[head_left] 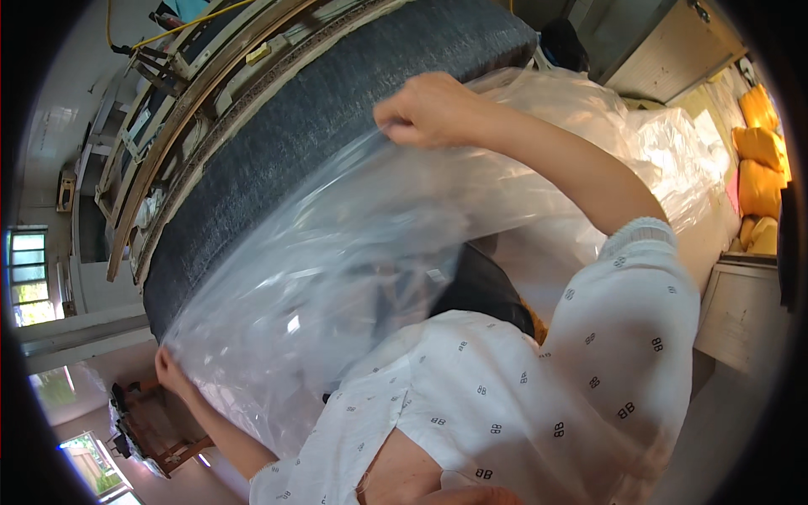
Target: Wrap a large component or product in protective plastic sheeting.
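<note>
Both bare hands are engaged with a large, clear, thin plastic sheet (337, 240). The sheet is spread between the person's torso and a long dark-grey fabric-covered block (278, 164), its upper margin drawn along the block's near edge. To the right the sheet lies in loose, shiny folds.

Right hand (427, 111): located at the block's near edge, nearer its right end than its left. The arm is bent at the elbow, with the forearm sloping up and leftward across the sheet. The fingers are curled into a fist, knuckles up, and the grip is closed with the sheet's margin gathered in it.

Left hand (171, 370): located just beside the block's lower left corner. The forearm angles up and leftward from the short-sleeved white patterned shirt (505, 404). The fingers are bent and partly hidden; the grip is drawn together on the sheet's left end.

Between the two hands the margin runs nearly straight, with stretch lines across the film.

Beyond the block's far edge stand long brown wooden frames (156, 181). Yellow-orange stuffed bundles (760, 172) are stacked at far right.
</note>
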A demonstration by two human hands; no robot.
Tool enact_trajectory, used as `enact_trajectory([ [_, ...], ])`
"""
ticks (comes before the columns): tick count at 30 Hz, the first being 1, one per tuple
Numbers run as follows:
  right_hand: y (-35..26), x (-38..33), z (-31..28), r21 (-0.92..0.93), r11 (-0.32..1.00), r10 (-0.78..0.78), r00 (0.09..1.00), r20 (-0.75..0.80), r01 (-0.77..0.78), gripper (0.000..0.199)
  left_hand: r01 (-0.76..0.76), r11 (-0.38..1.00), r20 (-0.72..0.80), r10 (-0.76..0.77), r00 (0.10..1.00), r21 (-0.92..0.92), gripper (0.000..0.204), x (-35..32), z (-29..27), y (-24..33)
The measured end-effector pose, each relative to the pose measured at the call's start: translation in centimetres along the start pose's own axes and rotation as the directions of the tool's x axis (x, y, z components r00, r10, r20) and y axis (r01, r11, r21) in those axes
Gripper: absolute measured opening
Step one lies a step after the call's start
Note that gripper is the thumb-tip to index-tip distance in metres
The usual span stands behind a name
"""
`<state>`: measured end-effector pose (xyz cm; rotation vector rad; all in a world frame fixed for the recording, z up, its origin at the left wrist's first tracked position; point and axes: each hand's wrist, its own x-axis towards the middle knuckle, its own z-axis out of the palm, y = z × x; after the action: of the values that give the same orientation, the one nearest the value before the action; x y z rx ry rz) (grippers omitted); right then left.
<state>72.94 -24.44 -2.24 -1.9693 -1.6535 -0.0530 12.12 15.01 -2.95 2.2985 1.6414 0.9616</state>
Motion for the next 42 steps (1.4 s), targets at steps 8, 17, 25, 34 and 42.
enact_trajectory([
  [8,10.6,-23.2,-2.2,-0.76,0.643,0.746,0.3,0.595,-0.092,0.017,-0.001,0.927,-0.103,0.043,0.994,0.376,0.04,7.8,-7.4,-9.3],
  [17,24.6,-29.6,-27.6,-0.817,-0.002,0.791,0.499,-0.354,-0.577,0.034,-0.173,0.984,0.058,0.175,0.983,-0.041,0.033,13.4,13.6,-1.5],
  [25,18.9,-5.1,-22.1,-0.587,0.807,-0.191,0.912,-0.364,-0.065,0.037,-0.047,0.985,0.018,0.045,0.999,0.165,0.041,14.5,12.3,-5.5],
  [34,15.8,2.2,-6.6,-0.457,0.688,0.655,0.754,0.054,-0.564,0.055,-0.044,0.966,0.316,-0.04,0.948,0.254,0.043,13.5,2.7,-14.8],
  [42,25.4,2.0,-8.8,-0.401,0.457,0.818,0.552,-0.16,-0.794,0.06,0.268,0.948,-0.156,-0.295,0.943,-0.171,0.044,9.8,13.4,1.6],
])
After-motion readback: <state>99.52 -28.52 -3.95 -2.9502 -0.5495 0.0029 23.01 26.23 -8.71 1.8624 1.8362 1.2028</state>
